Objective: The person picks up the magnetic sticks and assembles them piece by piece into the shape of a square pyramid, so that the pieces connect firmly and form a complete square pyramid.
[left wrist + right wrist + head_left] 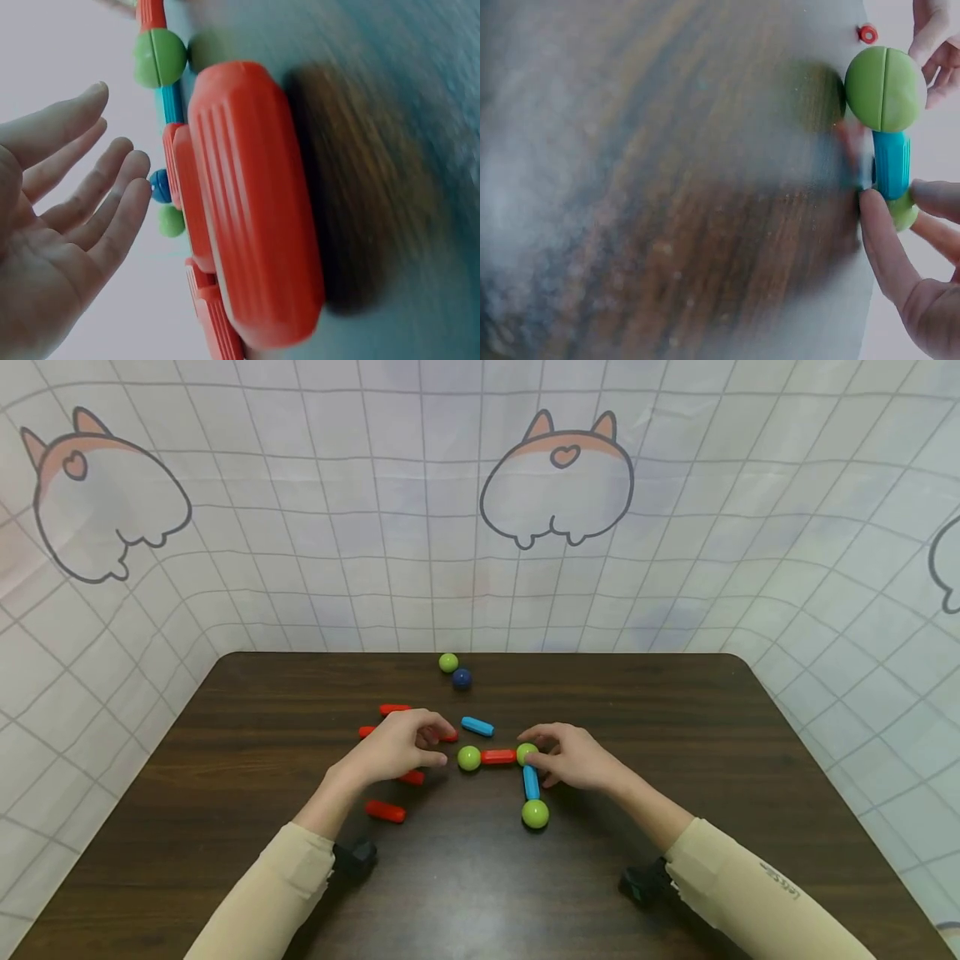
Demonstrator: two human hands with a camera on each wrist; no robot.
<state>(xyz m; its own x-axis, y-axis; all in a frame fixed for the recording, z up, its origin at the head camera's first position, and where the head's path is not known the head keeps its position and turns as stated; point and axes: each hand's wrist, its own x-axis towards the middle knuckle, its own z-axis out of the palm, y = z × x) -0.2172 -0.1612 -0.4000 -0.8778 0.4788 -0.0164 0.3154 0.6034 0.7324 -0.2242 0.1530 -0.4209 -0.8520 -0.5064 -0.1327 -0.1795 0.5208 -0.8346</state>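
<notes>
An L-shaped chain of toy rods and balls lies on the table: a green ball (469, 758), a red rod (498, 757), a corner green ball (527, 753), a blue rod (531, 783) and a near green ball (536, 814). My right hand (576, 758) pinches the corner ball between thumb and fingers, close to the blue rod's end. To the left, my left hand (397, 745) hovers over loose red rods, fingers bent loosely with nothing between them. In the left wrist view, one red rod (251, 202) looms large beside that hand.
Several red rods (386, 812) lie around and under the left hand, some partly hidden. A loose blue rod (477, 727) sits beyond the chain. Farther back are a green ball (448, 662) and a dark blue ball (462, 679), near the table's (637, 681) far edge.
</notes>
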